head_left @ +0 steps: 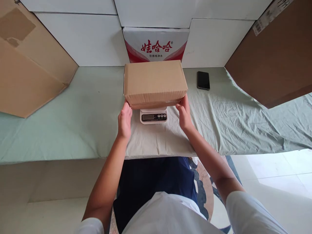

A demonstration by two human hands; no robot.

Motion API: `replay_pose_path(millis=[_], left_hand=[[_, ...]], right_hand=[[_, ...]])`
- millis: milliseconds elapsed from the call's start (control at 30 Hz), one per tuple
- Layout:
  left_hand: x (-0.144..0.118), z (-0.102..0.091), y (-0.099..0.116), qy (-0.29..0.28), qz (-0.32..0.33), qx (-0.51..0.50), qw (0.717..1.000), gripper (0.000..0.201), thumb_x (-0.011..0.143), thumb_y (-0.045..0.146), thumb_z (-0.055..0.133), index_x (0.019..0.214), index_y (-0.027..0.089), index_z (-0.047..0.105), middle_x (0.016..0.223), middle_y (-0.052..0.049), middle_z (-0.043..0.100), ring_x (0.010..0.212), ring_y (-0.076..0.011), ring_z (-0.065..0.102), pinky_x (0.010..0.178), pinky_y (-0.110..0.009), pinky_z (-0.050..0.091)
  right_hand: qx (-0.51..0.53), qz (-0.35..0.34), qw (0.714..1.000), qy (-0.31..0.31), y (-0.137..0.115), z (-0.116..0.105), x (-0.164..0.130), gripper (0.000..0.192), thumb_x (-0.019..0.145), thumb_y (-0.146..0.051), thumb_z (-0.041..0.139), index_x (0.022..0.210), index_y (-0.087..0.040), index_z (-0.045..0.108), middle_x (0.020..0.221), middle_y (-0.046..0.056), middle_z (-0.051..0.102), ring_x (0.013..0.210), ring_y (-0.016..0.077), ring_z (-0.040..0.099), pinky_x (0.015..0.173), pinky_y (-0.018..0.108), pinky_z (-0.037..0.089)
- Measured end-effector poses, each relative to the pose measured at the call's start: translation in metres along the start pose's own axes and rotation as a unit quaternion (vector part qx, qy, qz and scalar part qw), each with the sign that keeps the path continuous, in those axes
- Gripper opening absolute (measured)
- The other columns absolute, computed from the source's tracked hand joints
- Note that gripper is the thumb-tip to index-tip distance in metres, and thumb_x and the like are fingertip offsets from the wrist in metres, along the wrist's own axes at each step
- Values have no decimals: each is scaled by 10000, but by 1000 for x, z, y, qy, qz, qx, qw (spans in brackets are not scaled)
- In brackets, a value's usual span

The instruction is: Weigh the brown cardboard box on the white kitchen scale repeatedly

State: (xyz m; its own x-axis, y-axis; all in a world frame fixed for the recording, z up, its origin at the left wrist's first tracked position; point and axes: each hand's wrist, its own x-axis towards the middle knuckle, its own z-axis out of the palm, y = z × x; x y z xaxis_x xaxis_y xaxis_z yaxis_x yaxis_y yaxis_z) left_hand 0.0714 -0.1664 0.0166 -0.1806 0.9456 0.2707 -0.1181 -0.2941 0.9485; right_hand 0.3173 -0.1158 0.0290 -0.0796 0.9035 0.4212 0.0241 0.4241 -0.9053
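Note:
A closed brown cardboard box [155,79] is between my two hands, over a small white kitchen scale [153,116]. My left hand [124,119] grips the box's near left corner, its fingers partly hidden beneath. At the near right corner, my right hand [184,113] holds the box the same way, thumb toward the front. The scale's dark display and its buttons show in front of the box, while most of its platform is covered. I cannot tell whether the box rests on the platform or is held just above it.
A black phone [203,80] lies on the pale green cloth [97,126] to the right. Behind the box stands a white and red carton [156,42] with Chinese lettering. Large cardboard pieces flank the table at left [31,68] and right [270,61].

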Motion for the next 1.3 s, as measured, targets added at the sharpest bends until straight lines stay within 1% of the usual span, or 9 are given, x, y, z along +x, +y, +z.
replay_pose_path(millis=[133, 200, 367, 533, 767, 933, 1067, 1200, 1300], left_hand=[[3, -3, -5, 14, -6, 7, 1000, 846, 869, 880, 403, 1486, 336, 599, 1717, -50, 418, 1642, -291, 281, 1351, -443, 235], [4, -4, -6, 14, -4, 7, 1000, 834, 872, 873, 410, 1478, 335, 608, 1714, -49, 424, 1640, -293, 289, 1349, -443, 239], [5, -3, -7, 6, -4, 6, 1000, 821, 876, 869, 408, 1464, 337, 622, 1705, -44, 440, 1635, -284, 306, 1345, -434, 251], [5, -4, -7, 4, -8, 11, 1000, 839, 869, 881, 400, 1464, 332, 617, 1707, -53, 436, 1639, -280, 296, 1346, -427, 243], [6, -5, -9, 12, -10, 0, 1000, 875, 854, 883, 436, 1476, 292, 611, 1715, -80, 420, 1645, -290, 279, 1351, -433, 222], [7, -5, -9, 3, -1, 1, 1000, 860, 859, 874, 449, 1489, 308, 597, 1718, -61, 415, 1642, -284, 289, 1347, -430, 237], [7, -4, -7, -7, 4, 7, 1000, 839, 876, 866, 430, 1496, 323, 590, 1719, -42, 416, 1644, -285, 282, 1349, -429, 242], [7, -5, -7, -7, 6, 10, 1000, 829, 888, 858, 421, 1498, 323, 588, 1712, -44, 429, 1645, -282, 281, 1351, -435, 240], [6, -5, -9, -3, 12, 9, 1000, 819, 890, 853, 432, 1491, 323, 597, 1712, -42, 428, 1640, -279, 295, 1348, -429, 252]], right_hand=[[14, 21, 1000, 1, 3, 6, -1, 616, 872, -593, 544, 1459, -416, 490, 1504, 8, 587, 1421, 303, 520, 1274, 519, 435], [17, 25, 1000, 1, 3, 7, -2, 614, 869, -572, 546, 1459, -411, 489, 1496, 12, 590, 1408, 301, 528, 1268, 515, 440], [15, 41, 999, 3, 3, 6, -2, 606, 885, -528, 517, 1474, -389, 475, 1512, 22, 575, 1451, 302, 491, 1293, 549, 391], [1, 34, 999, -7, 6, 5, -2, 610, 907, -591, 481, 1485, -398, 450, 1545, 17, 551, 1425, 297, 512, 1260, 533, 424], [41, 48, 998, -1, 5, 5, -1, 598, 870, -487, 544, 1451, -357, 486, 1534, 24, 557, 1447, 299, 478, 1294, 526, 375], [44, 56, 997, 4, 7, 5, -2, 589, 867, -521, 558, 1424, -339, 502, 1483, 48, 569, 1372, 308, 505, 1260, 552, 389], [48, 54, 997, 2, 7, 5, -2, 596, 872, -545, 563, 1429, -347, 495, 1504, 46, 549, 1406, 315, 480, 1277, 563, 361], [41, 48, 998, 2, 7, 5, -2, 602, 884, -590, 557, 1439, -362, 496, 1480, 40, 570, 1445, 316, 452, 1297, 568, 343], [44, 48, 998, 7, 8, 5, -2, 624, 879, -617, 565, 1445, -363, 503, 1480, 40, 576, 1446, 323, 458, 1296, 582, 350]])
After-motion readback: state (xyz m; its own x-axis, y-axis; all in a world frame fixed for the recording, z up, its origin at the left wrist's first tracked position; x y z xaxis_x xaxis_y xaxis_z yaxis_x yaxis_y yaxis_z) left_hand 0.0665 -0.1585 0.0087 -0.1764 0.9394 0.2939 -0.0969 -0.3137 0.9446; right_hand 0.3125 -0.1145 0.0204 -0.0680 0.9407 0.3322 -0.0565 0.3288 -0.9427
